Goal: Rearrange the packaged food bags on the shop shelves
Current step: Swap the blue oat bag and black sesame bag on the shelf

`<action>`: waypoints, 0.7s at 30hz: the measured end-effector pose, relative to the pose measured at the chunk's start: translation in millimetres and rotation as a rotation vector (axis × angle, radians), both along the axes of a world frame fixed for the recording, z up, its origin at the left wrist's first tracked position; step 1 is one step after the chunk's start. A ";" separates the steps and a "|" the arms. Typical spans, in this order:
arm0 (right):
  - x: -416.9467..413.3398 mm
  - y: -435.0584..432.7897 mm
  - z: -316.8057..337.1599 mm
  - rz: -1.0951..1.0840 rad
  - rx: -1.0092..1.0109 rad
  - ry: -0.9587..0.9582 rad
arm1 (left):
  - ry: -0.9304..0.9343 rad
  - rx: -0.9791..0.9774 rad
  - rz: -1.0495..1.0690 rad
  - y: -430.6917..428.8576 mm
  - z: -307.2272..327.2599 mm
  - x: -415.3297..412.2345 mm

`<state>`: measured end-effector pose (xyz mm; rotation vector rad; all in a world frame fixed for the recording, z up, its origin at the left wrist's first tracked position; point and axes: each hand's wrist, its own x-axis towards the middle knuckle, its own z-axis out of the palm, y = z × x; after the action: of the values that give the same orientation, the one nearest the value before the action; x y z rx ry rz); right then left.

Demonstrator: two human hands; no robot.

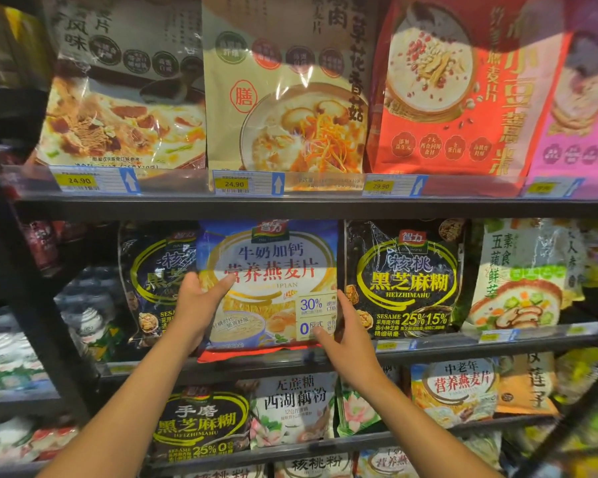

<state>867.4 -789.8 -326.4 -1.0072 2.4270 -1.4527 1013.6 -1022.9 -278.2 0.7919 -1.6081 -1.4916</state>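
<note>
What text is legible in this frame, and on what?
"24.90": left price tag
"24.90": middle price tag
"29.90": third price tag
"膳": beige bag
"牛奶加钙 营养燕麦片", "30%": blue-white bag
"核桃 黑芝麻糊 HEIZHIMAHU", "SESAME", "25%", "1.5%": right black bag
"手磨 黑芝麻糊": lower black bag
"西湖藕粉": white bag
"中老年 营养燕麦片": yellow bag
The fourth price tag and the fine print are too blurred to read.
</note>
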 end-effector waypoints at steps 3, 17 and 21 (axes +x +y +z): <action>0.4 -0.7 2.5 -0.001 0.063 0.100 | -0.002 -0.002 -0.001 -3.9 2.8 -13.8; -0.1 -19.5 -17.3 0.074 0.210 0.171 | 0.019 -0.024 -0.015 -14.2 -18.0 -39.3; -3.6 -23.5 -20.7 0.067 0.246 0.154 | 0.035 0.010 -0.026 -14.5 -21.7 -49.9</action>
<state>863.8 -813.3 -347.1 -1.1666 2.5695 -1.0586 963.7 -1037.4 -299.9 0.7493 -1.5917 -1.5253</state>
